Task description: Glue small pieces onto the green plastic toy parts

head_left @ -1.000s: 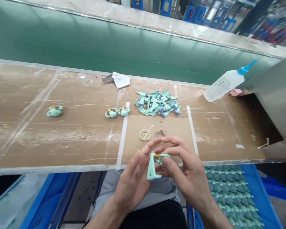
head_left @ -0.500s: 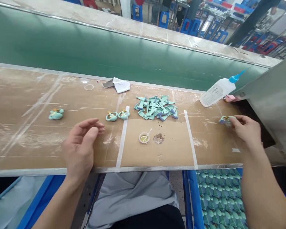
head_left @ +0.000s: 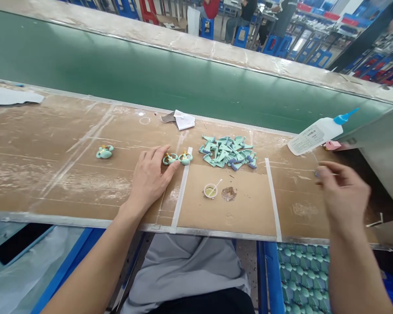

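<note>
My left hand [head_left: 150,179] lies low over the table, fingers stretched and thumb apart, right beside a small teal figure with a ring-like loop [head_left: 170,159]; I cannot tell whether it touches. A matching teal figure [head_left: 185,158] sits just right of that one. Over at the right, my right hand [head_left: 345,192] is closed in a pinch on a small teal part, mostly hidden by the fingers; a purple bit shows at the fingertips. Another teal figure [head_left: 105,151] rests farther left. A loose pile of teal and purple pieces [head_left: 227,151] lies between the hands.
A white bottle with a blue nozzle [head_left: 314,136] leans near a pink block [head_left: 332,145]. A small cup [head_left: 210,190] holds yellowish liquid and a thin white stick. Below the table edge, a blue crate [head_left: 271,274] contains rows of teal pieces. A phone [head_left: 21,242] lies at lower left.
My left hand has moved right and forward to the paired figures. My right hand still pinches its part, which has turned and is now mostly covered. The view has shifted left.
</note>
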Motion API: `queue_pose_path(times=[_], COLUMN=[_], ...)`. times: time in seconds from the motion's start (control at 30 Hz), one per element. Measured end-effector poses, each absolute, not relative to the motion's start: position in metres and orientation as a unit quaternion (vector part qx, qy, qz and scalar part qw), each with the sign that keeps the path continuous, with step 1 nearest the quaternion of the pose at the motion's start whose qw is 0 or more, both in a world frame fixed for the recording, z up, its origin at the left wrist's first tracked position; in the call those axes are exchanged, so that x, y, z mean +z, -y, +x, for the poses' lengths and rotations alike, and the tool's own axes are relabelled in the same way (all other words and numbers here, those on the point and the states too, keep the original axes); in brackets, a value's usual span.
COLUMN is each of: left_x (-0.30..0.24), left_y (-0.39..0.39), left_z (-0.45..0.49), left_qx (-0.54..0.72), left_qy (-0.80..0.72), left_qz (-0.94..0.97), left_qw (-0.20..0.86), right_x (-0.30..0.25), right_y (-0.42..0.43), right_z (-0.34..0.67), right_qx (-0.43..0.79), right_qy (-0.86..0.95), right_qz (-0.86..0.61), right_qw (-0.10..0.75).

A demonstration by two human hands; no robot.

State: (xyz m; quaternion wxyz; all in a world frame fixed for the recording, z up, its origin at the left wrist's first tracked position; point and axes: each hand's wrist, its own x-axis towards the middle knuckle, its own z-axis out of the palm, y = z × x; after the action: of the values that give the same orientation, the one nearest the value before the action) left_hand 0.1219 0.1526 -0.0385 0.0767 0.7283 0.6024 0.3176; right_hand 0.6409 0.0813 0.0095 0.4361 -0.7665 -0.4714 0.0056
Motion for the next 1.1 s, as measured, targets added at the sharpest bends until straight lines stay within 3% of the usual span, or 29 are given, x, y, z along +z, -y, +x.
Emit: queue_pose_path(times=[0.1,0.2,0.6,0.77,0.93,1.1], left_x=[-0.044,-0.047,-0.034,-0.032,-0.032,-0.033], left_y=[-0.16,-0.16,-0.14,-0.111,-0.063,-0.039], left_z=[0.127,0.127,0.132,0.147,0.172,0.191], left_qx=[0.293,0.299,0.44,0.579,0.561,0.55], left_qy=[-0.631,-0.644,-0.51,-0.476,-0.438,-0.456], left_qz=[0.717,0.704,0.71,0.494,0.376,0.358], left_qw=[0.029,0.016,0.209,0.44,0.593,0.602], right_x=[0.009,0.001,0.014,0.022,0.029,0.035], right_y=[-0.068,-0.07,-0.079,-0.076,-0.07,-0.066], right_z=[0.538,0.46,0.411,0.413,0.421,0.427], right_qx=[0.266,0.352,0.283,0.255,0.231,0.228], right_qy=[0.568,0.601,0.738,0.761,0.745,0.765], right_qz=[-0.65,-0.589,-0.508,-0.514,-0.536,-0.524], right_qw=[0.43,0.411,0.344,0.305,0.323,0.297])
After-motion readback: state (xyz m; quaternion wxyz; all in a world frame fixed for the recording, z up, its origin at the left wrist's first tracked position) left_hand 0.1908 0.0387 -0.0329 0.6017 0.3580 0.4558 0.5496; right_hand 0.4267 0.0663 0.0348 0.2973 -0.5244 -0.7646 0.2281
